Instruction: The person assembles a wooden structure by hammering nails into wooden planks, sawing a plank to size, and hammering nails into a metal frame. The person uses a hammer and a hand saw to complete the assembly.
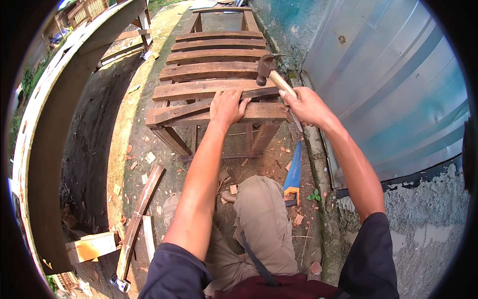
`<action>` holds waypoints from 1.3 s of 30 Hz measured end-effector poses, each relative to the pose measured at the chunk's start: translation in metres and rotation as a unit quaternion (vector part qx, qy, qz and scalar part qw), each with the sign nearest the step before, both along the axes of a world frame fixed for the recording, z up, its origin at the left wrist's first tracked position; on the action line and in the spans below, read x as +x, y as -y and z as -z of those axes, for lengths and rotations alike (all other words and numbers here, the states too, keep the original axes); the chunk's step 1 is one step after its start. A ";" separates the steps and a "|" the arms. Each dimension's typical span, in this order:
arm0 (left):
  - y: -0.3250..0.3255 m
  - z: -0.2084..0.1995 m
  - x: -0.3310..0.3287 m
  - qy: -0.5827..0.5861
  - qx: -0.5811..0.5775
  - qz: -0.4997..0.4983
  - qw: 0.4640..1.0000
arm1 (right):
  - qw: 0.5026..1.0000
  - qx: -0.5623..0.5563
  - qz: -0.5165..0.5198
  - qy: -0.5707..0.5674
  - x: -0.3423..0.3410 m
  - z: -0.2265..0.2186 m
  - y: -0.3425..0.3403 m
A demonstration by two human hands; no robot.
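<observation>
A slatted wooden frame on legs [196, 91] stands in front of me, its brown slats lying crosswise with gaps between them. Across its near end a dark narrow wooden slat [181, 111] lies at a slant. My left hand [229, 106] grips this slat near its middle, fingers over the far edge and thumb to the right. In my right hand [309, 106] is a claw hammer [283, 84], held by its pale wooden handle. The hammer's rusty head is raised above the slats, to the right of my left hand. Part of the handle is hidden in my grip.
A blue handsaw [294, 172] lies on the ground by my knee. To the left lie a long wooden strip [142, 217] and a wood block [92, 247]. Corrugated metal sheeting [393, 84] closes the right side; a large curved panel [52, 134] stands left. Wood scraps litter the ground.
</observation>
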State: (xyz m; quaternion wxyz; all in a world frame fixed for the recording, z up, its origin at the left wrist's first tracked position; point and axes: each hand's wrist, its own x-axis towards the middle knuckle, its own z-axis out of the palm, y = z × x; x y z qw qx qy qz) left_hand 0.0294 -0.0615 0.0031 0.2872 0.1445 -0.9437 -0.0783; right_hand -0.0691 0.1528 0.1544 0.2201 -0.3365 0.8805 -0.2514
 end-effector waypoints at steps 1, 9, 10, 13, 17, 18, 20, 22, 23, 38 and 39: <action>0.000 0.000 0.000 0.004 -0.005 -0.003 1.000 | 0.996 -0.060 0.001 -0.059 0.000 -0.003 -0.002; 0.001 0.000 -0.002 0.014 -0.018 0.004 1.000 | 0.998 0.001 -0.034 -0.058 0.006 0.004 -0.001; 0.004 0.001 -0.001 0.009 -0.018 0.004 1.000 | 1.000 -0.020 -0.003 0.009 0.009 -0.006 0.003; -0.002 -0.002 -0.008 0.009 -0.006 0.015 1.000 | 0.988 -0.066 0.003 -0.137 0.007 0.027 -0.008; 0.002 -0.001 -0.002 0.016 -0.011 0.015 1.000 | 0.996 0.060 -0.037 -0.056 -0.003 0.006 -0.004; 0.002 -0.003 -0.001 0.023 -0.006 0.012 1.000 | 0.997 0.078 -0.021 0.002 0.000 -0.009 0.000; -0.003 -0.005 -0.001 0.022 -0.004 0.013 1.000 | 0.996 0.003 -0.017 -0.091 0.003 0.017 -0.001; -0.008 -0.006 -0.009 0.010 -0.015 0.022 1.000 | 0.966 -0.039 -0.053 -0.250 -0.007 0.056 -0.011; -0.006 -0.002 -0.008 0.003 -0.022 0.019 1.000 | 0.985 0.031 -0.077 -0.152 -0.009 0.043 -0.006; 0.054 -0.084 0.019 0.048 0.219 0.080 0.971 | 0.938 -0.226 0.085 0.247 0.075 0.011 -0.084; 0.049 -0.111 0.033 0.070 0.297 0.081 0.949 | 0.924 -0.233 0.091 0.289 0.085 0.010 -0.098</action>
